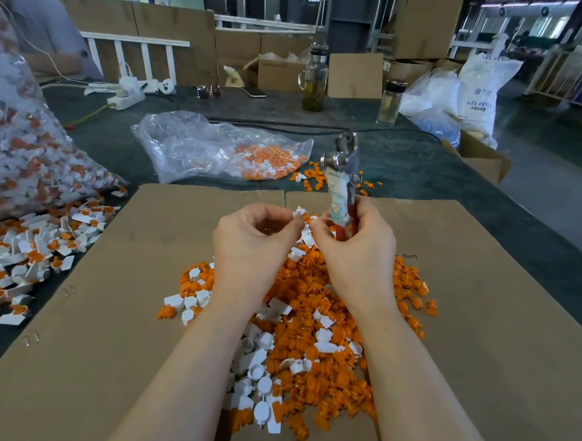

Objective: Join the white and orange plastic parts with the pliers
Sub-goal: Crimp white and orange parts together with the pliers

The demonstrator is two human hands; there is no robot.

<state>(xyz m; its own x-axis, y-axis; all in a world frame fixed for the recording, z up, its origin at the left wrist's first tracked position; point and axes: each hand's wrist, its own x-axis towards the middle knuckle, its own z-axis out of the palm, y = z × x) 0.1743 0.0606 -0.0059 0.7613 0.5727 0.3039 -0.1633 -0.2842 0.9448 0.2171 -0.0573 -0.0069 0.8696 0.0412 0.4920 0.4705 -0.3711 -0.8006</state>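
Two hands meet above a pile (pixel 310 327) of loose orange and white parts on a cardboard sheet (pixel 117 312) that covers the near table (pixel 422 167). Left hand (pixel 252 243) curled, thumb and fingertips pinching a small white part (pixel 298 214) at the point where the hands touch. Right hand (pixel 356 248) clenched round the pliers (pixel 341 186), gripping the red handles; its thumb and forefinger also reach to the white part. Pliers stand nearly upright, metal head at the far end, above the hand; one handle is wrapped in pale tape. Whether the jaws are parted: cannot tell. No orange part is discernible between the fingers. Left of the cardboard, a spread of joined pieces (pixel 24 262), white with orange centres, lies on the table beside a large clear bag (pixel 24 156) of the same. Far of the cardboard, an open plastic bag (pixel 219 147) spills orange and white parts. Far edge of table: two glass bottles (pixel 314 80), a phone (pixel 253 92), a white power strip (pixel 125 99).
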